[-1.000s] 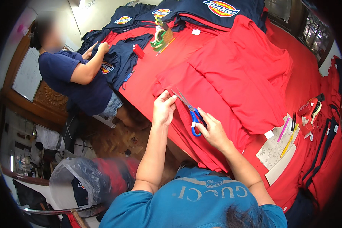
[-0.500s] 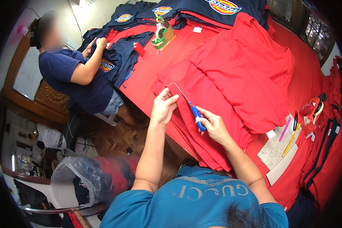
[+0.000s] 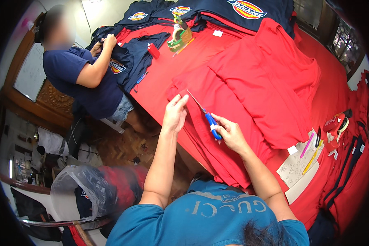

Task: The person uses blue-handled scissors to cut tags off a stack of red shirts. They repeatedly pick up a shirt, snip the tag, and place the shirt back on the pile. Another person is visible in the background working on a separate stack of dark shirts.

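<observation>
A red garment [image 3: 270, 86] lies spread in folds over the table in front of me. My right hand [image 3: 232, 137] is closed round the blue handles of a pair of scissors [image 3: 211, 121]. Their thin blades point up and left and look close together. At the garment's left edge, my left hand [image 3: 175, 114] has its thumb and fingers pinched beside the scissor tips. Whatever sits between those fingertips is too small to make out.
Across the table's left corner a person [image 3: 84, 71] handles dark blue shirts [image 3: 131, 57]. A tape dispenser [image 3: 177, 41] stands beyond the garment. Pens and a written paper [image 3: 293, 168] lie at right. A clear plastic bag [image 3: 80, 184] stands lower left.
My left fingertips have drawn closer together and shifted slightly off the garment's edge. The scissors stay almost in place. The other person's hands have moved a little at the dark cloth.
</observation>
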Demonstrator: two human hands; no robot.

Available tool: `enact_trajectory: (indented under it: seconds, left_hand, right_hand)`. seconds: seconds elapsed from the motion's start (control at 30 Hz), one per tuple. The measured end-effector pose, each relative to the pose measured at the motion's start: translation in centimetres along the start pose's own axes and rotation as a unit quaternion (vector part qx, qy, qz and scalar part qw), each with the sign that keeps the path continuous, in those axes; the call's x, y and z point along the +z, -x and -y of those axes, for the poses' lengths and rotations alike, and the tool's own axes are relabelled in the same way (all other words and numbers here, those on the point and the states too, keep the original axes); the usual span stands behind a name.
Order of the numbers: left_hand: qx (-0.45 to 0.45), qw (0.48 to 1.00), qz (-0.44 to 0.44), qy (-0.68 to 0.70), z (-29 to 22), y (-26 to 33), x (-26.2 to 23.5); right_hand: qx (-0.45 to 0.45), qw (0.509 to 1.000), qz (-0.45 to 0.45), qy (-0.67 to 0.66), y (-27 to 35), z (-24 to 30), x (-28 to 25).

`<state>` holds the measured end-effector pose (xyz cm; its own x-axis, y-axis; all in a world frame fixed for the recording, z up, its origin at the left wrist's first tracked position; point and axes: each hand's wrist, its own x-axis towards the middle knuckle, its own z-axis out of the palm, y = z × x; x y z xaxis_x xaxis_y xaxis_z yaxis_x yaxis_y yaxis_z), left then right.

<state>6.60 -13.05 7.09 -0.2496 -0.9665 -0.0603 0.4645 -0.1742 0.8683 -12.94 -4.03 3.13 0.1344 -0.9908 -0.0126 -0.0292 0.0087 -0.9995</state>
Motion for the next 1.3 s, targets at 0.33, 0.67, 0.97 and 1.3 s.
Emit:
enact_trajectory:
  seconds: [0.33, 0.67, 0.97, 1.3]
  left_hand:
    - [0.03, 0.997, 0.012, -0.077, -0.1, -0.2, 0.1]
    - [0.105, 0.994, -0.037, -0.02, 0.2, -1.6, -0.7]
    - [0.094, 0.994, -0.014, -0.056, -0.7, -0.5, 1.5]
    - [0.136, 0.99, -0.003, -0.035, -1.2, -1.1, 1.6]
  right_hand:
    - [-0.015, 0.999, 0.006, 0.038, -1.3, 0.6, -0.3]
    - [-0.157, 0.977, -0.01, 0.143, -1.5, -0.5, 0.0]
    - [-0.111, 0.991, -0.004, 0.075, -2.5, 0.4, -0.8]
    - [-0.177, 0.969, -0.019, 0.169, -1.1, 1.1, -0.8]
